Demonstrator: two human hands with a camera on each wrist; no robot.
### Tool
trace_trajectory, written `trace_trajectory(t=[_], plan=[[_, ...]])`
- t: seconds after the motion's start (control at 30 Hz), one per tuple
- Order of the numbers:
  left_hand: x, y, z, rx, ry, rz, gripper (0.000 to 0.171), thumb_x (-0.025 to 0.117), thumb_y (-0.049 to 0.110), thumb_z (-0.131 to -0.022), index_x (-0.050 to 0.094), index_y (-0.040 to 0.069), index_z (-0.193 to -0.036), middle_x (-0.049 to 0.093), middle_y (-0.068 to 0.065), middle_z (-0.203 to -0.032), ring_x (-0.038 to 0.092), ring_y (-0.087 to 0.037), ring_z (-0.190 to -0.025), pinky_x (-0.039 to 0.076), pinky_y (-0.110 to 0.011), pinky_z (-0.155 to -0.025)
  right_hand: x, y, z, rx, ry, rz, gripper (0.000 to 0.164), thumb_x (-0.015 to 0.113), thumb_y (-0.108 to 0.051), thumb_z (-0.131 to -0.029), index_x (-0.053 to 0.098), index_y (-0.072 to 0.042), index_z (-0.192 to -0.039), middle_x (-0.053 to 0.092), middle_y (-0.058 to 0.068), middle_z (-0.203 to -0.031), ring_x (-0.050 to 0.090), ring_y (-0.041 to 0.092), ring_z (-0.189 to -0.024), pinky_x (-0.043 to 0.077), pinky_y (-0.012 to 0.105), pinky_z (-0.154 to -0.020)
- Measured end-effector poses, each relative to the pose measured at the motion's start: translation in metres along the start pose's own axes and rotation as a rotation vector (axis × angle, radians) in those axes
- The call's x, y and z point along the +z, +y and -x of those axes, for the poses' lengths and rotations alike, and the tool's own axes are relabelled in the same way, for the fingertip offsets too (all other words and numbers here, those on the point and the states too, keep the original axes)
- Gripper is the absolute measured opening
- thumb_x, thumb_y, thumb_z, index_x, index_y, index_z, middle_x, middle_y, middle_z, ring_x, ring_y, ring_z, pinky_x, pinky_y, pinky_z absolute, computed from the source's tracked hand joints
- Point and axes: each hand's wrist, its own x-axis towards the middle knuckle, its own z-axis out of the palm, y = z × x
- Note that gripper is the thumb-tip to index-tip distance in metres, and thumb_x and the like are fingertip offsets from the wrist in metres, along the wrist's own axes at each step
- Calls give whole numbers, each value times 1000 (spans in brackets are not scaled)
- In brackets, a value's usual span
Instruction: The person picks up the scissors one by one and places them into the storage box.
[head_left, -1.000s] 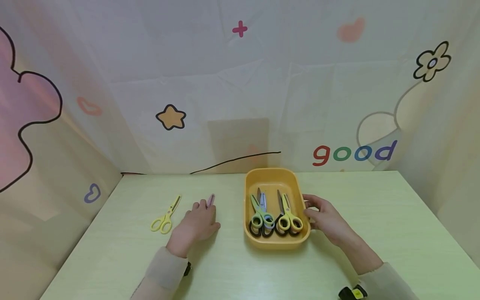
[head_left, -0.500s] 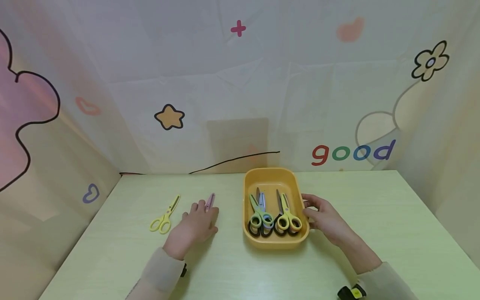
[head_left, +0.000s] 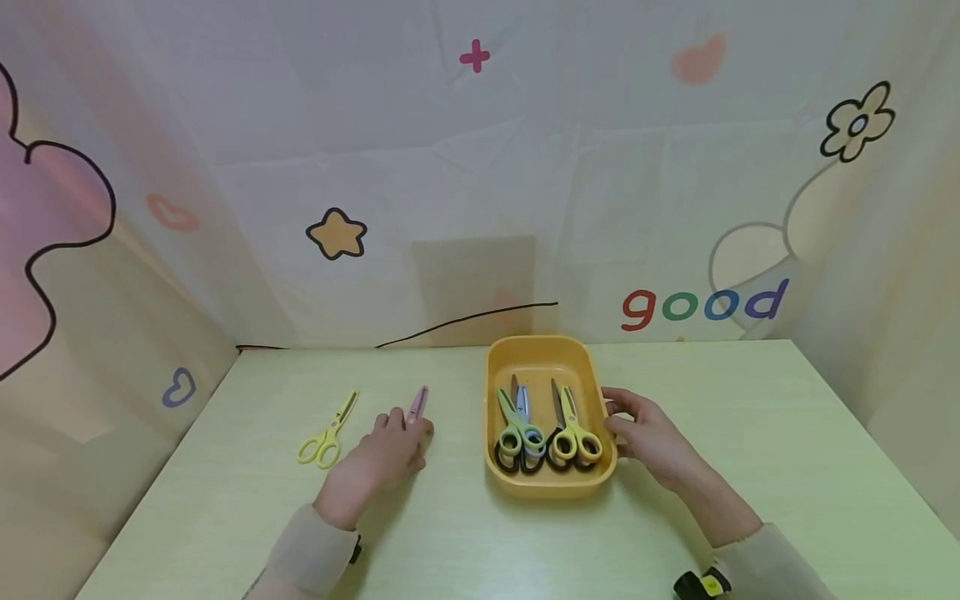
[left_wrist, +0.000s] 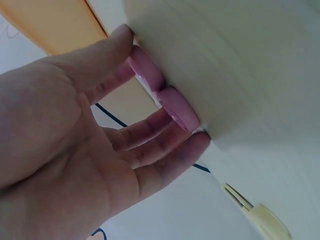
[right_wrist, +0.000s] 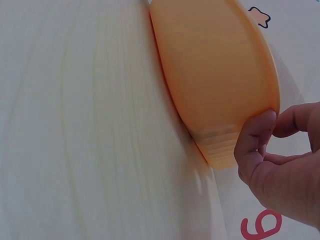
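My left hand (head_left: 381,457) is over the handles of a pair of pink scissors (head_left: 417,402) lying on the table. In the left wrist view its thumb and fingers close in on the pink handle loops (left_wrist: 178,108) from both sides. Left of that hand lies a pair of yellow scissors (head_left: 328,433). My right hand (head_left: 654,435) holds the right side of a yellow tray (head_left: 551,490); its thumb presses the outer wall by the rim in the right wrist view. Inside the tray lie green scissors (head_left: 512,421), blue scissors (head_left: 523,404), more yellow scissors (head_left: 576,429) and black-handled ones partly covered.
A pale wooden table (head_left: 465,542) bears everything. Behind and at both sides hangs a printed cloth (head_left: 390,167), which meets the table's back edge. The tray stands between the two hands.
My left hand has drawn slightly left and its fingers have come closer together at the pink scissors, whose blades show more. The right hand and the tray have stayed in place.
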Motion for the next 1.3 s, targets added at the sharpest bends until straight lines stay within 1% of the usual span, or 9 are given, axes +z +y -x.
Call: trace_trajectory(t=[0.17,0.27,0.37,0.47,0.63,0.8,1.07,1.17,1.3], plan=[[3,0,-3,15,34,5,22,70,10,-98,54,6,-113,47,-22,-100,47,-36,-93,54,-49,-71,0,-1,0,-3,-2,-5,57,47,-1,-100,31,10,-153,42,23,-124,54,29,-99,60,32,-72],[5,1,-5,15,55,-21,20,72,8,-96,53,5,-101,47,-22,-94,48,-37,-88,54,-49,-67,0,0,0,-3,-3,-5,57,47,-1,-100,30,11,-153,42,23,-124,54,29,-99,60,32,-72],[5,2,-7,9,65,-50,20,73,8,-94,53,5,-97,49,-23,-92,50,-39,-87,55,-51,-65,1,0,1,1,-2,-3,57,47,-1,-100,30,11,-153,42,23,-125,54,29,-100,60,32,-72],[6,3,-8,5,76,-50,18,73,8,-94,55,5,-96,49,-23,-91,50,-39,-86,54,-52,-65,1,0,1,3,-1,-2,57,47,-1,-100,30,11,-153,42,23,-124,54,29,-99,59,32,-72],[8,4,-8,22,134,-36,12,67,8,-97,55,5,-94,49,-20,-86,50,-36,-81,53,-48,-61,1,-1,1,0,-2,-2,57,47,-1,-100,29,11,-153,42,24,-124,54,29,-100,60,32,-72],[9,5,-11,28,181,-32,11,62,11,-100,54,5,-94,48,-18,-85,49,-33,-79,51,-47,-60,0,-1,1,1,-5,0,57,47,-1,-100,29,11,-153,42,24,-124,54,30,-100,60,32,-72],[10,13,-19,-46,233,-13,10,58,14,-100,53,6,-100,49,-25,-96,49,-38,-86,49,-51,-69,0,0,0,-7,-12,-8,58,47,-1,-100,29,11,-153,42,24,-125,54,29,-100,59,32,-72],[10,16,-21,-68,260,4,12,59,15,-99,52,6,-103,48,-25,-98,48,-39,-88,47,-51,-69,0,0,0,-5,-11,-5,58,47,-1,-100,29,11,-153,42,24,-125,54,30,-100,59,32,-72],[9,21,-22,-65,307,30,16,60,16,-98,52,5,-106,47,-25,-99,48,-39,-89,46,-50,-69,0,0,0,1,-7,2,58,47,-2,-100,29,11,-153,42,24,-125,54,30,-101,59,32,-72]])
